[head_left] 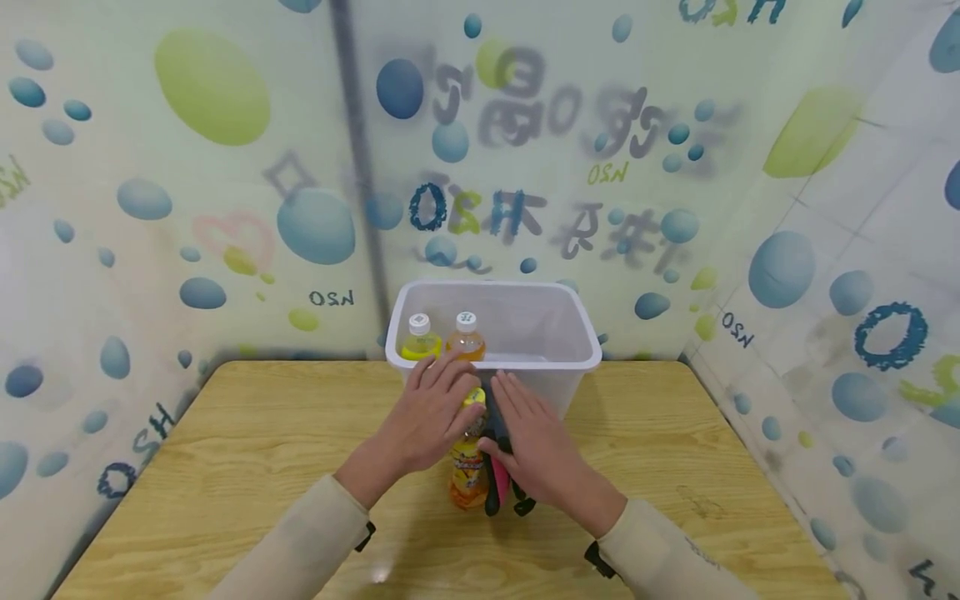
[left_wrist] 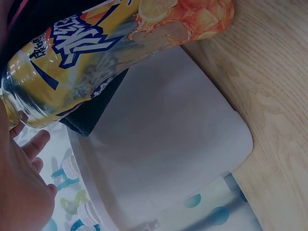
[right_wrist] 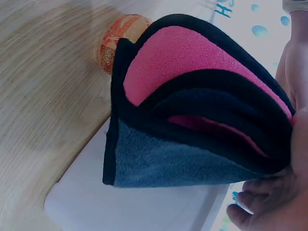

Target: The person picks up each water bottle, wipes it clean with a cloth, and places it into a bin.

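Left fingers (head_left: 445,372) had the bottle (head_left: 468,467) pinched up top, right fingers (head_left: 517,396) gripped my cloth (right_wrist: 192,57), bin rim (head_left: 525,365) just far.

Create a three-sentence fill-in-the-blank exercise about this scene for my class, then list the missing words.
1. In the plastic bin, the number of white-capped bottles in view is ____.
2. Between the left hand and right hand, the drink bottle has a ____ cap.
3. The black-edged cloth is blue-grey on one face and ____ on the other.

Missing words: two; yellow; pink.
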`<state>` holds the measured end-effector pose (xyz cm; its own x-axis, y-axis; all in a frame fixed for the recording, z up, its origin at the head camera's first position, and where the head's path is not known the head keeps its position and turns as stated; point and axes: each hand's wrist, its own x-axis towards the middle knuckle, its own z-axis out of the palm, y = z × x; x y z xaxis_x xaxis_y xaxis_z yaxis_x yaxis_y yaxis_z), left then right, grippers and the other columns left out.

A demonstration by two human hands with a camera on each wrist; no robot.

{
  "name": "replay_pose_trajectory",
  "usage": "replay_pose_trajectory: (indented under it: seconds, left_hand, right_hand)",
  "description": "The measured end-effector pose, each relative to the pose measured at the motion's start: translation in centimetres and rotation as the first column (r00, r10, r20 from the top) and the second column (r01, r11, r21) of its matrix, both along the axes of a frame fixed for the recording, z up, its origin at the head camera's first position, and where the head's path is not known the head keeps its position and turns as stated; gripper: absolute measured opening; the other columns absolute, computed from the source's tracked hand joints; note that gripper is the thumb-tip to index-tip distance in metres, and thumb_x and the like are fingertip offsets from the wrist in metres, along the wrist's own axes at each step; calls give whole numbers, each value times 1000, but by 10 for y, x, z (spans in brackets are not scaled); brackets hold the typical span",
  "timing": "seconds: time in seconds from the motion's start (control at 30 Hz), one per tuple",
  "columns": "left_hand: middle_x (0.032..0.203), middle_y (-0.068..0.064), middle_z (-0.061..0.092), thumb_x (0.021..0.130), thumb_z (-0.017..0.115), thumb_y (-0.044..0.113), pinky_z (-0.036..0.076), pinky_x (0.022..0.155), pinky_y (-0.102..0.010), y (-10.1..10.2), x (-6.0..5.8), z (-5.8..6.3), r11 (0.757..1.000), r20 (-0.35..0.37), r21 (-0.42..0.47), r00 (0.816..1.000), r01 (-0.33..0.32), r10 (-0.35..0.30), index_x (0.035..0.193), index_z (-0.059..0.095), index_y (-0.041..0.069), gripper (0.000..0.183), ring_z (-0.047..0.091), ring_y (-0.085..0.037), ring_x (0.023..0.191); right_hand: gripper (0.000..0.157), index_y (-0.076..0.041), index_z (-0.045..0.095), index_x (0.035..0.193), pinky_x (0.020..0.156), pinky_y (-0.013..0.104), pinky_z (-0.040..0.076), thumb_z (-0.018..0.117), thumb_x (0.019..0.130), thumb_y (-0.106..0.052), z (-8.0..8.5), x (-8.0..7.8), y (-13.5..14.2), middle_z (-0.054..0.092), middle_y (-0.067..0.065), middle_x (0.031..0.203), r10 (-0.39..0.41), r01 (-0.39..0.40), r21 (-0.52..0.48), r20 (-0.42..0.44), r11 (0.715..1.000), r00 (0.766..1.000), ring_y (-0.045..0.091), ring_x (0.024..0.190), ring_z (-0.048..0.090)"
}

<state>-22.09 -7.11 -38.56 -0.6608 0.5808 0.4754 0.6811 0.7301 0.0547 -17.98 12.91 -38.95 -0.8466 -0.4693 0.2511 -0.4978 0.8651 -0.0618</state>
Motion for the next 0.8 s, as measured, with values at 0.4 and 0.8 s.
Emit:
replay_pose_trajectory:
  seconds: [0.4, 0.8]
  left_hand:
    - [132, -3, 51, 105, 32, 44, 26, 114, -50, 0, 2, -1, 1000, -22, 19, 1000, 19, -19, 116, 54, 16, 37, 29, -25, 145]
    - [134, -4, 50, 105, 28, 47, 26, 114, -52, -1, 2, -2, 1000, 1, 8, 1000, 23, -23, 120, 54, 14, 44, 29, -25, 146]
  right_hand:
    - [80, -1, 29, 151, 115, 44, 34, 48, 96, -56, -7, 2, -2, 32, 14, 158, -49, 54, 76, -63, 996, 997, 27, 147, 31]
    - [81, 1, 34, 149, 113, 46, 36, 38, 96, -61, -43, -1, 2, 39, 15, 154, -67, 55, 136, 90, 989, 994, 28, 144, 36]
